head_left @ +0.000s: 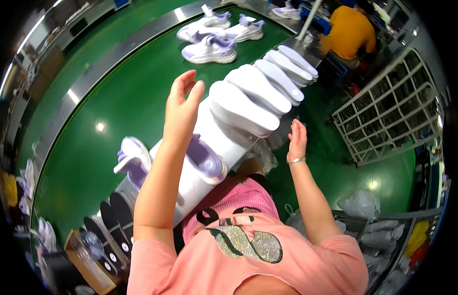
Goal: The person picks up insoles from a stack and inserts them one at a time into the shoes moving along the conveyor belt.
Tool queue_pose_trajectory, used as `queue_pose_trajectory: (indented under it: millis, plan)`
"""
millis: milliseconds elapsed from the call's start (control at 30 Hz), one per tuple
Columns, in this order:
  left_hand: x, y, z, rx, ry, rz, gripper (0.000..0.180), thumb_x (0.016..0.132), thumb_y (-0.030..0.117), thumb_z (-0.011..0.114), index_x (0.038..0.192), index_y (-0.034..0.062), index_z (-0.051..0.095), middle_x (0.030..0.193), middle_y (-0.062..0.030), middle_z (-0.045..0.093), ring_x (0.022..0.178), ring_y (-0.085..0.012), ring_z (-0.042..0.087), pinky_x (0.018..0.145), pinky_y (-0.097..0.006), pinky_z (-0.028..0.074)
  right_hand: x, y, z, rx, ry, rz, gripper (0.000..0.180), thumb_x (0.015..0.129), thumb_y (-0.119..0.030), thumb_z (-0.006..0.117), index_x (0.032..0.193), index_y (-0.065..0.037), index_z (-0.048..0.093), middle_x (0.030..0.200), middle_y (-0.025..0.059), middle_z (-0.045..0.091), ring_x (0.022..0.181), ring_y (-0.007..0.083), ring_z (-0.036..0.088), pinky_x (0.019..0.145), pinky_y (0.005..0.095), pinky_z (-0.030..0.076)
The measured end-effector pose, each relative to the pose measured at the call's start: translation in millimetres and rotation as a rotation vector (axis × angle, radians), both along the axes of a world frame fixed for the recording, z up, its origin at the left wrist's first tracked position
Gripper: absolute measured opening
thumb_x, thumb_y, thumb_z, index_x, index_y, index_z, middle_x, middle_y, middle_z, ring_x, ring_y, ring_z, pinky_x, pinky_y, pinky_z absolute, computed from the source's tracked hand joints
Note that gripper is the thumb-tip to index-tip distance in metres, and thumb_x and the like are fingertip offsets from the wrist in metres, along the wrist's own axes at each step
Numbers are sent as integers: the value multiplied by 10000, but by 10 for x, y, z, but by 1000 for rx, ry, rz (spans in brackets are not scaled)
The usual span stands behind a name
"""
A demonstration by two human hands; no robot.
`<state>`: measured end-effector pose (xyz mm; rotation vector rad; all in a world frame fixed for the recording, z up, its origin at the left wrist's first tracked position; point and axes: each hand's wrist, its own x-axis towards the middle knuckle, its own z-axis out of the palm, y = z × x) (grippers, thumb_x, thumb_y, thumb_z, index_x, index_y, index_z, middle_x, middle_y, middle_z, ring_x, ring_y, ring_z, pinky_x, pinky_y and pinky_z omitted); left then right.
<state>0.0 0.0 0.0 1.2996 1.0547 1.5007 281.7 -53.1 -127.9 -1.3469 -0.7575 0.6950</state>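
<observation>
My left hand (pixel 182 101) is raised over the green conveyor belt (pixel 101 98), thumb and fingers apart with nothing between them. To its right, a row of white insoles (pixel 244 108) stands in stacks along a white ledge (pixel 199 191). Past the near end of these insoles hangs my right hand (pixel 297 140), empty, its fingers stretched out and a bracelet at the wrist. Under my left forearm a white and lavender sneaker (pixel 207 157) rests on the ledge, partly hidden. Just left of that forearm is another lavender and white sneaker (pixel 133 160).
Several white and lavender sneakers (pixel 209 49) stand farther along the belt. Black insoles (pixel 116 216) and a cardboard box (pixel 89 265) are at the lower left. A white wire rack (pixel 386 113) stands at right, near a person in an orange shirt (pixel 352 32). Plastic-wrapped items (pixel 381 236) fill crates at lower right.
</observation>
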Motion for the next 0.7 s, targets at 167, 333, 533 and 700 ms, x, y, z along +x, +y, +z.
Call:
queue_pose_trajectory:
  millis: [167, 333, 533, 700]
  plan:
    - [-535, -1093, -494, 178, 482, 389, 220, 805, 121, 572, 984, -8, 561, 817, -110, 611, 746, -178, 597, 684, -290, 462, -535, -682, 274, 42, -582, 696, 335, 805, -189, 593, 1090, -34, 512, 1136, 123, 482, 992, 207, 500, 826, 292, 420]
    - [-1062, -1764, -848, -269, 899, 593, 352, 836, 269, 547, 1037, -21, 537, 811, -177, 615, 708, -256, 609, 669, -321, 460, -1361, -726, 18, 138, -860, 946, 520, 727, -290, 636, 1171, -83, 461, 1237, 280, 335, 1095, 395, 431, 918, 403, 377]
    - [-791, -1339, -991, -652, 1242, 262, 784, 750, 637, 442, 1124, -52, 465, 902, -290, 583, 871, -409, 576, 771, -445, 446, -1784, -596, -7, 115, -958, 1224, 519, 762, -294, 583, 1227, -127, 425, 1261, 341, 263, 984, 437, 503, 874, 403, 419]
    - [-1015, -1013, -1086, -602, 1107, 248, 535, 735, 443, 531, 993, -24, 568, 931, -257, 592, 889, -388, 572, 784, -438, 443, -1327, -262, 614, 503, -1039, 1037, 443, 769, -221, 592, 1153, -39, 466, 1141, 198, 496, 1005, 341, 501, 866, 391, 404]
